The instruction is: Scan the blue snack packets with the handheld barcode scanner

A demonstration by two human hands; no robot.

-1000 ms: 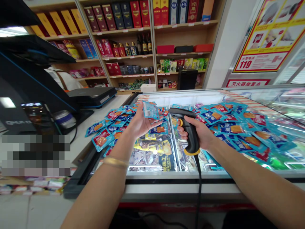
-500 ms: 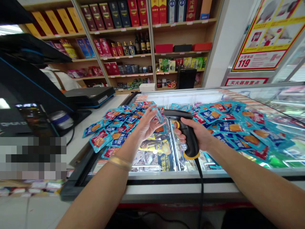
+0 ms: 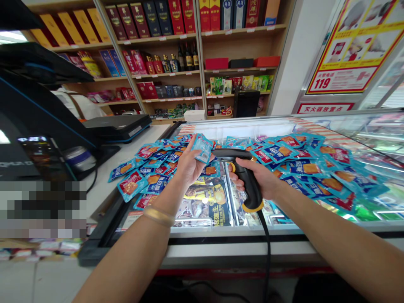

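"When you looked, what was in the L grip [image 3: 189, 166]?"

"Small blue foil sachet [image 3: 202, 148], pinched near-upright, grip narrow."

"How'd it handle?"

"Judging by look: v. light, soft, prob. slippery film w/ a lumpy filling. Best held by the flat sealed edge, not the middle."

"And the R grip [image 3: 263, 179]?"

"Closed firmly round the handle of a black barcode scanner [image 3: 240, 162], yellow-trimmed base, cable [image 3: 267, 252] hanging down."

"Sachet vs. scanner?"

"Sachet was just left of scanner's nose, near, not touching AFAICT. Both were held above the freezer."

"What else was close by?"

"Heaps of similar sachets [image 3: 303, 166] lay across the glass top of a chest freezer [image 3: 233, 229], w/ a white bench [image 3: 104, 198] alongside on the left."
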